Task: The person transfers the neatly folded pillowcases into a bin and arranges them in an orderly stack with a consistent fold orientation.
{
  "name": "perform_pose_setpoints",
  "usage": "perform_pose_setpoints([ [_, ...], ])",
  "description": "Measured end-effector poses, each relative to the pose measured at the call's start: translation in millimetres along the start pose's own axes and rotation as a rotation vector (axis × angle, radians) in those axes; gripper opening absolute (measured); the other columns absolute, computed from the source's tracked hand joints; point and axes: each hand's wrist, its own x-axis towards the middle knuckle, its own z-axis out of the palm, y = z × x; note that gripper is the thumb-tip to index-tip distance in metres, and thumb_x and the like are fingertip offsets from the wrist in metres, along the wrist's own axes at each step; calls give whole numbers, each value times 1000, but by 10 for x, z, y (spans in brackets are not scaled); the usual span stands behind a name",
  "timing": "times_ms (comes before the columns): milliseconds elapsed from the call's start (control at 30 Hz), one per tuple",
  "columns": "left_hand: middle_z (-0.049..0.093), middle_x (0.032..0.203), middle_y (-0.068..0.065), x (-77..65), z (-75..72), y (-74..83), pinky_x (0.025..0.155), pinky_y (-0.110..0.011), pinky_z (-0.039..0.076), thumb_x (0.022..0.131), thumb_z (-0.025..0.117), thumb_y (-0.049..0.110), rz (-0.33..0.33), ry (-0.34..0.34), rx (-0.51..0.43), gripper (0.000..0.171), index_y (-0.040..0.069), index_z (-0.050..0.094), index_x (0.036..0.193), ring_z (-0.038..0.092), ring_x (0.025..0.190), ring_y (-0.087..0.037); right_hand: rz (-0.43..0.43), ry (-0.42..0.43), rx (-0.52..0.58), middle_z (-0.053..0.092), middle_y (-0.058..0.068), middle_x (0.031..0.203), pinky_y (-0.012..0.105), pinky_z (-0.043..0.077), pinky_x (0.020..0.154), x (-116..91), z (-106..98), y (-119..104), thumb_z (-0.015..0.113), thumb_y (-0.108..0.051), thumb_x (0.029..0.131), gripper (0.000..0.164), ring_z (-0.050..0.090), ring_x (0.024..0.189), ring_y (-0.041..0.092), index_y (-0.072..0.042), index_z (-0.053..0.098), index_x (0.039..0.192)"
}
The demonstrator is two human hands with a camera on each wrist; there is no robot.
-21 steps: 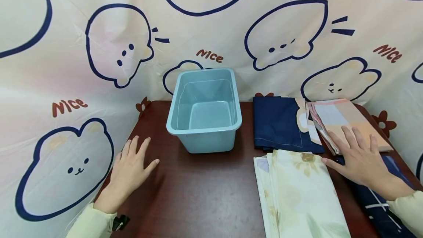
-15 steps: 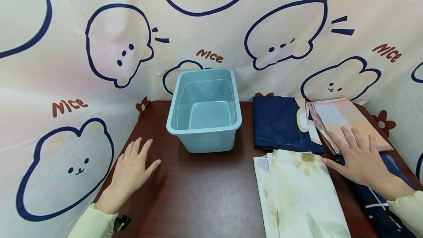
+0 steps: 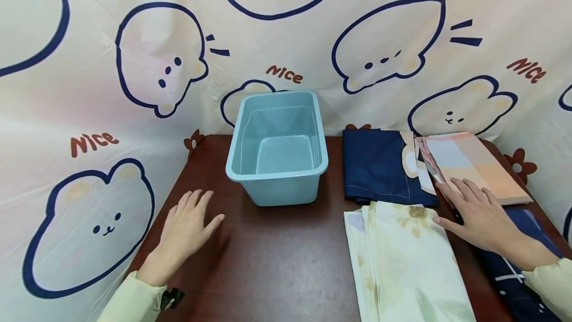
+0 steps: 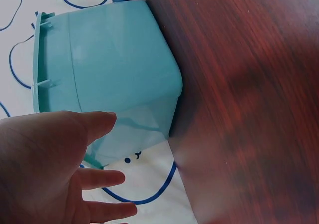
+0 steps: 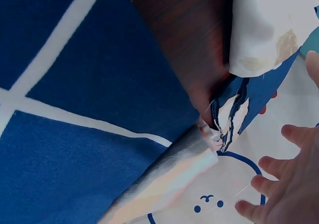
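My left hand [image 3: 185, 230] hovers over the left side of the table, fingers loosely spread and holding nothing. A light blue plastic bin [image 3: 279, 185] stands ahead of it, and the left wrist view shows the bin's side [image 4: 109, 59] beyond my thumb. On the right, my right hand [image 3: 487, 225] is held above the folded cloths with its fingers apart. Nearest to it are a pastel checked cloth [image 3: 473, 155], a navy cloth with white lines [image 3: 514, 277] and a cream floral cloth [image 3: 415, 262]. The wrist view shows a gap between the right fingers [image 5: 271, 186] and the cloths.
A navy folded cloth [image 3: 375, 163] with a pale pattern lies behind the floral one, right of the bin. The dark brown table [image 3: 277, 257] ends at a cartoon-printed sheet [image 3: 286, 39] that rises at the back and both sides.
My left hand has drifted slightly to the right. The fingers of my right hand have dipped a little. Bin and cloths stay in place.
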Motion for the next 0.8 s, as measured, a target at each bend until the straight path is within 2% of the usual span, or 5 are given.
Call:
perform_pose_setpoints([
  [133,54,141,-28,-9,6,41,101,-67,43,94,69,41,7,-9,-4,63,2,53,141,45,134,-48,-23,10,1,41,30,148,72,30,104,13,-18,-11,73,-58,85,88,35,135,52,-8,43,150],
  [500,62,134,-22,8,48,174,97,-61,48,95,68,41,34,-33,-1,61,2,56,139,57,125,-42,-44,25,23,48,28,142,71,39,98,14,-40,-30,77,-52,84,83,46,125,48,-3,49,144],
  [800,69,129,-18,80,145,374,94,-57,53,94,69,42,78,-27,-41,60,3,58,137,66,116,-36,23,-65,43,51,32,140,72,43,95,-3,-48,-44,71,-58,88,83,50,123,51,2,53,142],
])
